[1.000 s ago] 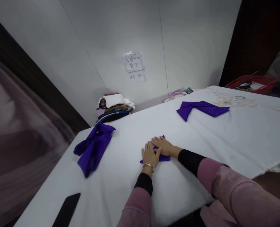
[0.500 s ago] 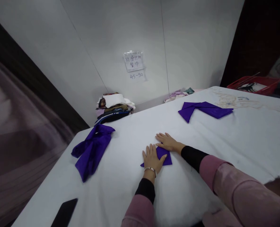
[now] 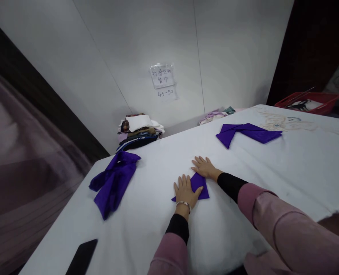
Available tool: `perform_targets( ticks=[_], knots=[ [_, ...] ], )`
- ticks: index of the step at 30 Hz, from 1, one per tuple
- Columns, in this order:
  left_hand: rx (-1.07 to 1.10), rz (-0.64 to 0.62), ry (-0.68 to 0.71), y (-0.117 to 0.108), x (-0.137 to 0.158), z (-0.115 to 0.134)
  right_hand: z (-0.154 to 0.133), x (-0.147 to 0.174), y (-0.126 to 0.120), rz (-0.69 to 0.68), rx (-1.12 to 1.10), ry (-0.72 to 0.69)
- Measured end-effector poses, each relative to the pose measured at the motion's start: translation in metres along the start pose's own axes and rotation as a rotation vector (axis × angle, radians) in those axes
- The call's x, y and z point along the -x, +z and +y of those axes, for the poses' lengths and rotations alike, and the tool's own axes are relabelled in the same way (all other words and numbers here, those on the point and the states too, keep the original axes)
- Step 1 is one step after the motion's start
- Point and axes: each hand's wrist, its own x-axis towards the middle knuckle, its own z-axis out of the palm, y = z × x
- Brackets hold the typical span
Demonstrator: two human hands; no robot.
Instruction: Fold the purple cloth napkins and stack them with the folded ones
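A small folded purple cloth napkin point(image 3: 198, 186) lies flat on the white-covered table point(image 3: 226, 233). My left hand point(image 3: 184, 191) presses down on its left part, fingers spread, with a silver bracelet at the wrist. At the napkin's top corner rests my right hand point(image 3: 205, 167), also flat with fingers apart, its fingertips reaching onto the white cloth. Both hands cover parts of the napkin. Another purple cloth point(image 3: 113, 185) lies loosely crumpled to the left. A third purple cloth point(image 3: 248, 131), folded into a bent strip, lies further back on the right.
A stack of folded clothes point(image 3: 138, 131) stands by the wall behind the table. More folded fabric point(image 3: 215, 115) is at the back edge. A red basket point(image 3: 324, 101) with dark-handled scissors sits at the far right. A flat black object point(image 3: 82, 256) lies at the front left.
My right hand has slid slightly up and away from my left hand, uncovering a bit more of the napkin's top. My left hand stays pressed on the napkin.
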Motion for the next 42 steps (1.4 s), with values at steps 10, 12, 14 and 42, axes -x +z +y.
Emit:
perform_targets(
  ticks=[10,12,14,42],
  knots=[
    [0.021,-0.016,-0.003,-0.003,-0.001,0.001,-0.032,0.018,-0.019,0.156,0.026,-0.139],
    [0.039,-0.015,-0.002,-0.004,-0.001,0.001,-0.048,0.026,-0.011,0.142,0.01,-0.296],
    [0.052,-0.014,-0.006,-0.005,-0.001,0.001,-0.055,0.03,-0.001,0.073,-0.013,-0.336],
    [-0.018,-0.004,-0.018,-0.004,0.0,0.002,0.001,-0.014,-0.018,0.06,-0.002,0.083]
  ],
)
